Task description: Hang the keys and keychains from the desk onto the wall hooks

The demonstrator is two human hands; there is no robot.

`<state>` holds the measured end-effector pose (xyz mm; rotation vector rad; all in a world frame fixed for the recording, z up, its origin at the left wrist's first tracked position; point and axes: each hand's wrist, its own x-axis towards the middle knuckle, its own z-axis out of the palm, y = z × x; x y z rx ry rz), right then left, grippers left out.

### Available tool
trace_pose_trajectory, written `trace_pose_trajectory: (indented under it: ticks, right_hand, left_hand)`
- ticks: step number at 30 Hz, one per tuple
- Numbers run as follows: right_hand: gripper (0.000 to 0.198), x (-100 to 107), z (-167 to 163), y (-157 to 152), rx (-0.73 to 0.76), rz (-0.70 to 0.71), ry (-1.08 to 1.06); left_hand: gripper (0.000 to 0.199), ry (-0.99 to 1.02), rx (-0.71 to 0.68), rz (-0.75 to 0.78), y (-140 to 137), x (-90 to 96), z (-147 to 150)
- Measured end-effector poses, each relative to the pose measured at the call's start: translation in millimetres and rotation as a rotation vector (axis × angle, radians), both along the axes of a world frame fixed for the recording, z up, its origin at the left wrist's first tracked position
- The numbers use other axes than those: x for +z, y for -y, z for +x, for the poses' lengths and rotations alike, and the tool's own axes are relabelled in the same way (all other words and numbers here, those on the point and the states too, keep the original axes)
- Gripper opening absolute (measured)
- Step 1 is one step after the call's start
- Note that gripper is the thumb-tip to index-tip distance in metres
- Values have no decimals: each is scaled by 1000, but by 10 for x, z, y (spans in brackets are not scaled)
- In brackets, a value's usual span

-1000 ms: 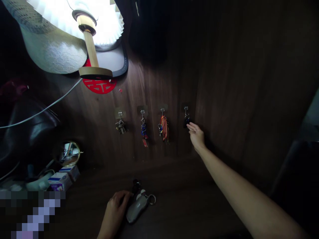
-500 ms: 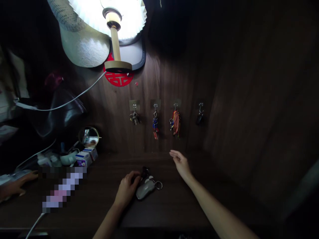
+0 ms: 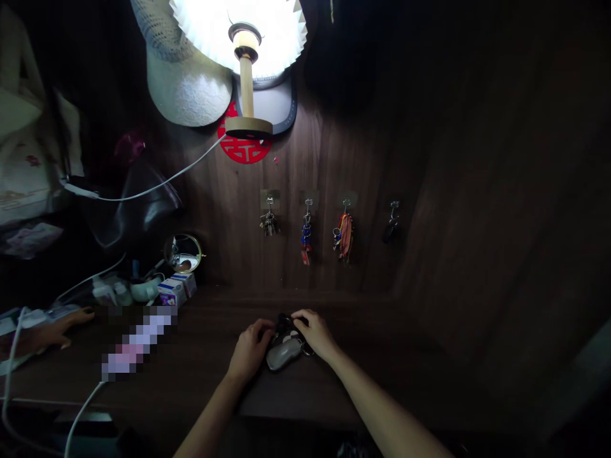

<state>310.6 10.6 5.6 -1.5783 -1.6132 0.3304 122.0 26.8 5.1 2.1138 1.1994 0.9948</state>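
My left hand (image 3: 251,346), half-curled, has its fingertips at the black piece (image 3: 284,320) just beyond the grey key fob (image 3: 284,354), which lies on the dark wooden desk (image 3: 210,343) between my hands. My right hand (image 3: 314,332) is at the other side, fingers loosely bent near the metal ring (image 3: 308,353), and I cannot tell whether either hand grips anything; metal keys (image 3: 270,224) hang on the panel (image 3: 238,248) behind.

It's dim in here: the pleated lampshade (image 3: 277,38) glares white, its glow fading down the wall (image 3: 289,178). The right side sinks nearly to black, the grey key fob (image 3: 285,354) catches a dull sheen, and coarse squares (image 3: 138,343) blot part of the desk (image 3: 205,356).
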Motion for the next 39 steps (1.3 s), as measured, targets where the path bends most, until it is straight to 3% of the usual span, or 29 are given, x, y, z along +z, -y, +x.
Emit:
trace_pose_trajectory:
  ticks: [12, 22, 26, 30, 35, 39]
  right_hand:
    - [25, -54, -59, -54, -134, -61, 243]
    - [13, -7, 448, 123, -285, -69, 385]
    - [7, -60, 557, 136, -326, -64, 354]
    - [21, -110, 550, 122, -285, -21, 345]
    - [8, -136, 528, 134, -244, 14, 340]
    - [9, -178, 540, 125, -237, 125, 199]
  left_hand:
    - [21, 21, -7, 3, 14, 15, -10]
    - [21, 10, 11, 5, -18, -38, -11]
    - [20, -1, 12, 0, -13, -31, -14]
    - [21, -13, 17, 10, 0, -17, -13]
    - [21, -19, -1, 4, 7, -2, -18]
    - [21, -18, -1, -2, 1, -11, -22]
